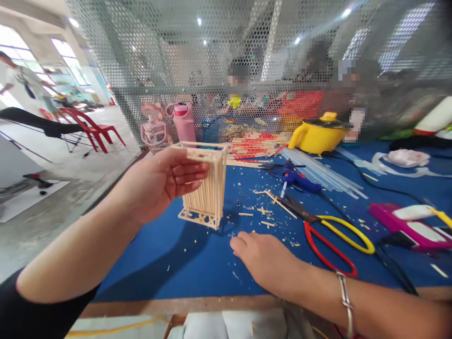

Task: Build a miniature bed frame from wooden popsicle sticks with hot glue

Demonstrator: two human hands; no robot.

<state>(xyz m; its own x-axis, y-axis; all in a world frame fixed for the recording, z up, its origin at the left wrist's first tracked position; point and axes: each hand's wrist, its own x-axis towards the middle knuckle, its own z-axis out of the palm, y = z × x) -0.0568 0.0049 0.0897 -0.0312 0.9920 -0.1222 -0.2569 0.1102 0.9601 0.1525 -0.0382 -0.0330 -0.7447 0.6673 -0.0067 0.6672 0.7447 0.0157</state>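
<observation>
My left hand [158, 181] grips a small upright frame built of thin wooden sticks [219, 188], fingers curled round its upper side. Closely spaced sticks form its wall, and short crossed pieces show at its base, which is at or just above the blue tabletop [151, 259]; I cannot tell if it touches. On the table to the right of the frame lies my right hand [268, 259], back upward, fingers curled together with nothing seen in them. Beyond that hand are large scissors [314, 218] with one red and one yellow handle, blades partly apart, and stick offcuts [266, 223].
A blue glue gun [300, 179] lies near clear glue sticks [325, 172]. Farther back are a yellow pot [321, 136], piled red-marked sticks [252, 146] and a pink bottle [184, 123]. A magenta tool [409, 226] and cords lie right. Perforated mesh [197, 52] stands behind; people are beyond.
</observation>
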